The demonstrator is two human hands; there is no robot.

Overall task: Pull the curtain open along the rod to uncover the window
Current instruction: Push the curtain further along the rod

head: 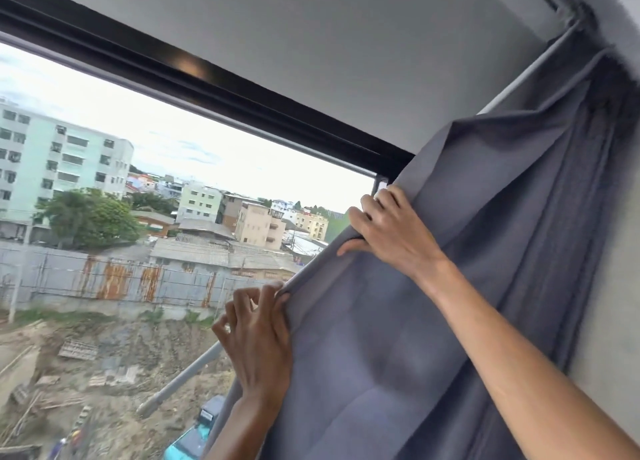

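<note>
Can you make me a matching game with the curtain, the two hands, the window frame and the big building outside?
Things:
1. grey fabric curtain
2. black window frame
3. pale green multi-storey building
4. right hand
5. left hand

Places or states:
A. far left, outside the glass
B. grips the curtain's edge, higher up
C. bunched toward the right side, hanging from the rod
D. runs slanting across the top of the view
E. pinches the curtain's edge, lower down

Pairs: 1-C, 2-D, 3-A, 4-B, 5-E
</note>
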